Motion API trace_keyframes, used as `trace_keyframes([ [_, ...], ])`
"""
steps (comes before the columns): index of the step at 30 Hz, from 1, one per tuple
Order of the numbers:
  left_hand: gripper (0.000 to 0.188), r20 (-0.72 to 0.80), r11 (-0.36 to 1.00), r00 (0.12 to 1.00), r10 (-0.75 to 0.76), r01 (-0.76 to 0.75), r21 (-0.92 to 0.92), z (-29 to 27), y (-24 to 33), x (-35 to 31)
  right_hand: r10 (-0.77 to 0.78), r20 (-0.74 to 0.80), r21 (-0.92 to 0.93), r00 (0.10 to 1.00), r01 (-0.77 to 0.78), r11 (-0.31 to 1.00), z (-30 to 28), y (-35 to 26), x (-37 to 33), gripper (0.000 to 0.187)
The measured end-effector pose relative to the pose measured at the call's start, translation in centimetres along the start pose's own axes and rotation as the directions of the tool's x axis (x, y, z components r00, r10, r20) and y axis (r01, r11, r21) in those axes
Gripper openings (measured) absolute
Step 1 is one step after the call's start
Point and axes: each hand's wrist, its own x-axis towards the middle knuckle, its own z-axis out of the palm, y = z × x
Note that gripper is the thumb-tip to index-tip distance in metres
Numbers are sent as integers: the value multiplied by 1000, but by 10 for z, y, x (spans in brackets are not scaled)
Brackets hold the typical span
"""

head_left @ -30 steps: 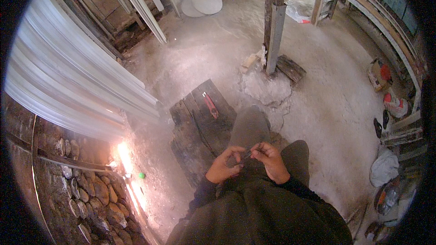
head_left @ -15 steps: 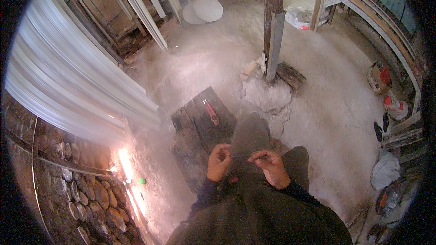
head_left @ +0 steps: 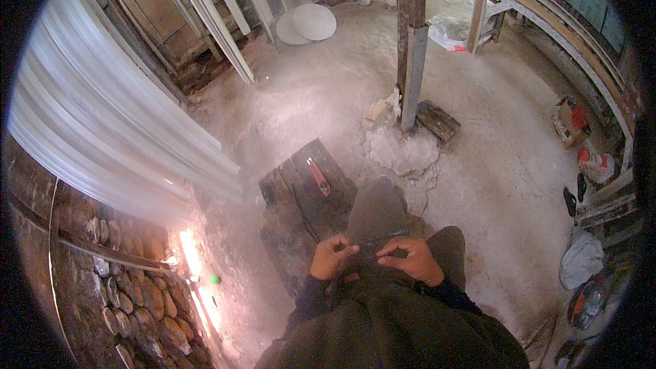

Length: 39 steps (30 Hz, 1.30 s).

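Note:
Above my lap, my left hand [head_left: 331,257] is closed, thumb and fingertips pinched together. Facing it across a small gap, my right hand [head_left: 412,260] is pinched closed too. Whatever lies between the fingertips is too thin and dark to make out. Behind the hands rises my bent knee in dark trousers [head_left: 376,212]. A dark, low wooden platform [head_left: 290,208] stands on the floor just ahead and left of my hands. On top of it lies a red-handled tool [head_left: 319,179] with a pale metal tip, out of reach of both hands' fingers.
Long whitish corrugated sheets [head_left: 102,116] lean at the left, above stacked firewood [head_left: 143,294]. A wooden post [head_left: 411,61] stands ahead on a rough concrete base [head_left: 403,150]. Pale discs [head_left: 314,22] lie farther back. At the right are a wooden bench frame [head_left: 547,17] and a pale sack [head_left: 582,258].
Both hands have lowered slightly toward my lap, still pinched. A thin dark strand seen between them earlier is hard to make out now. The whole view has shifted slightly.

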Motion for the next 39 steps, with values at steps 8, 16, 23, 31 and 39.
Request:
trace_keyframes([
  [8,13,658,900,713,244,-419,121,9,23,-13,206,-352,-170,913,-279,945,-2,4,3,24],
  [16,15,376,886,867,326,-419,199,5,2,-7,-352,-265,-605,898,130,786,-18,29,5,12],
  [23,11,-140,797,847,512,-408,446,2,6,-2,-51,162,-41,985,58,997,-20,4,-3,11],
  [31,12,-182,935,944,276,-220,277,13,5,-4,-179,319,138,931,141,980,-4,-3,-5,13],
  [39,10,216,876,911,351,-401,268,13,-10,0,9,35,51,999,-11,999,-6,-3,-8,14],
])
